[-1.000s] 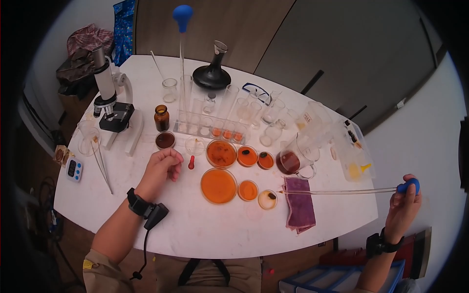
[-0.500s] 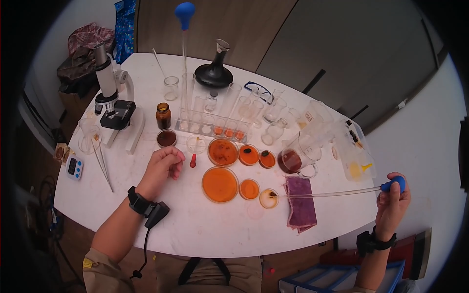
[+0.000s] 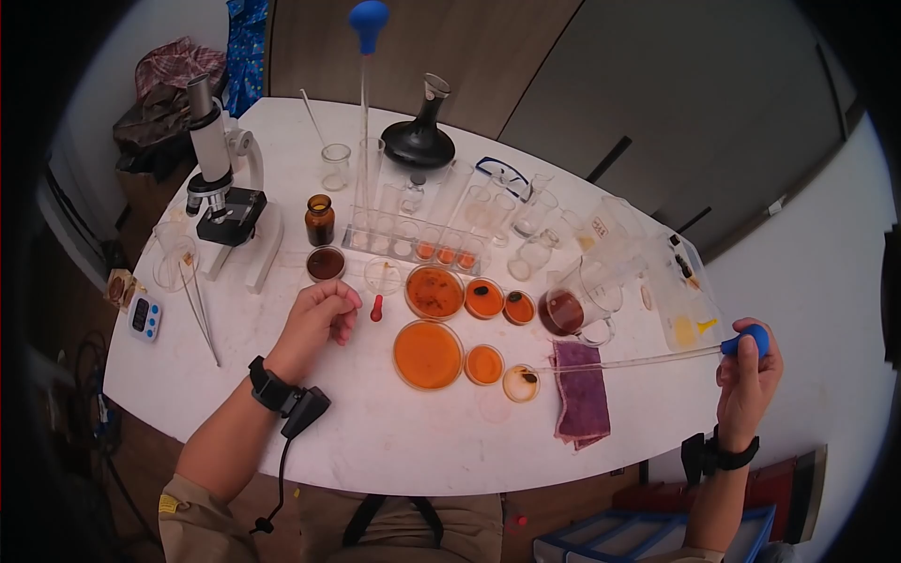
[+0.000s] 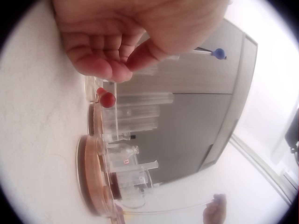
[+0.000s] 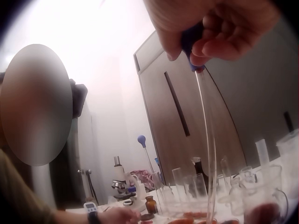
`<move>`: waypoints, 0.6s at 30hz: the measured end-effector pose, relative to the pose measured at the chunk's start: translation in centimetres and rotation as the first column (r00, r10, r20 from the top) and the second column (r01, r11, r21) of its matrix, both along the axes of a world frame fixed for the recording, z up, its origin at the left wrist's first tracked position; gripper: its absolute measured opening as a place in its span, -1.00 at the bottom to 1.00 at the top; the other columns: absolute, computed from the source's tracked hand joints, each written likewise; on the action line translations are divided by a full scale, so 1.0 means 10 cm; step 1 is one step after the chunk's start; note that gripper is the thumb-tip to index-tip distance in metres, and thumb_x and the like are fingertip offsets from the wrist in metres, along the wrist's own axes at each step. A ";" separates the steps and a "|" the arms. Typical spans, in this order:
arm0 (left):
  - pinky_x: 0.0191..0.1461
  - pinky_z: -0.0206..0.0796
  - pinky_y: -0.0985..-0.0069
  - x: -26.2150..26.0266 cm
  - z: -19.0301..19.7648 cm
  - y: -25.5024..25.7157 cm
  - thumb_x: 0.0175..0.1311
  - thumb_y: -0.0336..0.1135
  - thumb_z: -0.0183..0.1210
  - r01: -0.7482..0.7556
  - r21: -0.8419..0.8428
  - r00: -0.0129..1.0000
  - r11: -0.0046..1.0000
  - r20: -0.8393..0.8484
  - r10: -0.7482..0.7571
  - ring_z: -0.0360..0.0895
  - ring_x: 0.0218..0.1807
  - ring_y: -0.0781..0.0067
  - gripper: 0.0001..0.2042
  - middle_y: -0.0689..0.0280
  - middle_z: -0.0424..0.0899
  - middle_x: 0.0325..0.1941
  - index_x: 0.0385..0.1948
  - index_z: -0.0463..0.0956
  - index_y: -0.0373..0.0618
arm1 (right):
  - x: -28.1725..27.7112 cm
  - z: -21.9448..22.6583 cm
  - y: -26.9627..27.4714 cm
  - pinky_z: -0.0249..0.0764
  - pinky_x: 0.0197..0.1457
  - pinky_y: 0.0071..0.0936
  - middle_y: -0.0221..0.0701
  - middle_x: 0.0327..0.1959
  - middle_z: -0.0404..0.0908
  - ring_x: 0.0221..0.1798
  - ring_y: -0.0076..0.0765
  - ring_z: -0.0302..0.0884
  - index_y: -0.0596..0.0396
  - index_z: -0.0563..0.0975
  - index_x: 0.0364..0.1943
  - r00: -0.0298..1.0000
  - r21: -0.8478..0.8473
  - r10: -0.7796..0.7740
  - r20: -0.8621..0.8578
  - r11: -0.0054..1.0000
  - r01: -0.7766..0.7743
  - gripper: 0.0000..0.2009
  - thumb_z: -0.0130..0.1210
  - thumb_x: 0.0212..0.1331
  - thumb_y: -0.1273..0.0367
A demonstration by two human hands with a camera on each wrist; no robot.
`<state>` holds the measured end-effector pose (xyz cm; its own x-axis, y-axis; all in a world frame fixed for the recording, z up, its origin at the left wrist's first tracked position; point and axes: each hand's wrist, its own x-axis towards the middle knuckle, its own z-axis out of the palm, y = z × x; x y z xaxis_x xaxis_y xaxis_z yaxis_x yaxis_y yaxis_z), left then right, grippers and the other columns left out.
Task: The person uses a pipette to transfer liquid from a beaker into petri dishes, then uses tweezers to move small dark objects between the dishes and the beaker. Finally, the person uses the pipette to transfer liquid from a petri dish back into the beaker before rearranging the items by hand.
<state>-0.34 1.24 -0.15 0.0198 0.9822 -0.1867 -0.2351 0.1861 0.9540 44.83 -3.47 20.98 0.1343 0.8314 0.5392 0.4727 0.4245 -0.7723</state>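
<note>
My right hand grips the blue rubber bulb of a long glass pipette, up at the table's right end. The pipette slants left across a purple cloth, its tip at the right rim of a small pale dish holding a dark piece. Left of the dishes, my left hand lies with loosely curled fingers and nothing visible in it. A small red rubber bulb is just beside its fingertips. Nearby are a small orange dish and a large orange petri dish.
Behind the dishes stand a clear tube rack, a brown bottle and a black flask. A microscope is at left. A beaker of dark red liquid sits above the purple cloth.
My right hand has moved left with the pipette. Its tip went from right of the small pale dish to over it, then back to its right rim. My left hand has stayed put.
</note>
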 end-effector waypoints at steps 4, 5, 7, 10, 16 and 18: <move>-0.44 0.25 0.65 0.00 0.02 -0.01 0.28 -0.38 -0.02 -0.004 -0.004 1.000 1.000 -0.008 0.004 0.38 -0.55 0.65 -0.91 0.44 0.50 -0.53 -0.37 0.48 -0.06 | -0.02 0.01 0.04 0.21 -0.59 -0.78 -0.58 -0.59 0.44 -0.63 -0.80 0.30 0.19 0.55 -0.15 1.000 -0.012 0.006 -0.001 1.000 -0.006 -0.74 0.18 0.32 0.24; -0.44 0.25 0.65 0.00 0.01 -0.01 0.28 -0.38 -0.02 -0.005 -0.004 1.000 1.000 -0.008 0.005 0.38 -0.55 0.65 -0.91 0.44 0.50 -0.53 -0.37 0.48 -0.06 | -0.03 0.01 0.05 0.21 -0.59 -0.78 -0.57 -0.58 0.45 -0.63 -0.80 0.30 0.19 0.55 -0.15 1.000 -0.011 0.013 0.008 1.000 -0.013 -0.74 0.18 0.32 0.25; -0.44 0.25 0.65 0.00 0.01 0.00 0.28 -0.38 -0.02 0.000 0.003 1.000 1.000 0.000 0.000 0.38 -0.55 0.65 -0.91 0.43 0.50 -0.53 -0.37 0.48 -0.06 | -0.06 0.03 0.07 0.22 -0.59 -0.78 -0.56 -0.58 0.46 -0.63 -0.79 0.30 0.19 0.55 -0.15 1.000 -0.010 0.018 0.017 1.000 -0.018 -0.75 0.18 0.32 0.26; -0.45 0.25 0.66 0.00 0.00 0.00 0.28 -0.38 -0.02 0.003 0.007 1.000 1.000 0.001 -0.003 0.39 -0.55 0.65 -0.91 0.43 0.50 -0.53 -0.37 0.48 -0.07 | -0.09 0.06 0.09 0.22 -0.59 -0.78 -0.53 -0.56 0.49 -0.63 -0.79 0.31 0.20 0.55 -0.16 0.998 -0.027 0.027 0.050 0.999 -0.025 -0.76 0.17 0.32 0.28; -0.46 0.25 0.66 0.00 0.00 0.00 0.28 -0.38 -0.02 -0.002 0.003 1.000 1.000 0.003 0.002 0.39 -0.56 0.65 -0.91 0.43 0.50 -0.54 -0.37 0.48 -0.07 | -0.19 0.15 0.14 0.21 -0.57 -0.78 -0.46 -0.53 0.53 -0.62 -0.74 0.34 0.25 0.59 -0.16 0.992 -0.011 0.021 0.124 1.000 -0.019 -0.76 0.18 0.30 0.31; -0.46 0.25 0.66 0.00 0.00 0.00 0.28 -0.38 -0.02 -0.002 0.001 1.000 1.000 0.002 0.002 0.39 -0.56 0.65 -0.91 0.43 0.50 -0.54 -0.37 0.49 -0.07 | -0.24 0.18 0.14 0.21 -0.55 -0.77 -0.46 -0.53 0.53 -0.62 -0.73 0.34 0.25 0.61 -0.15 0.988 -0.015 0.037 0.149 0.999 -0.035 -0.76 0.18 0.29 0.32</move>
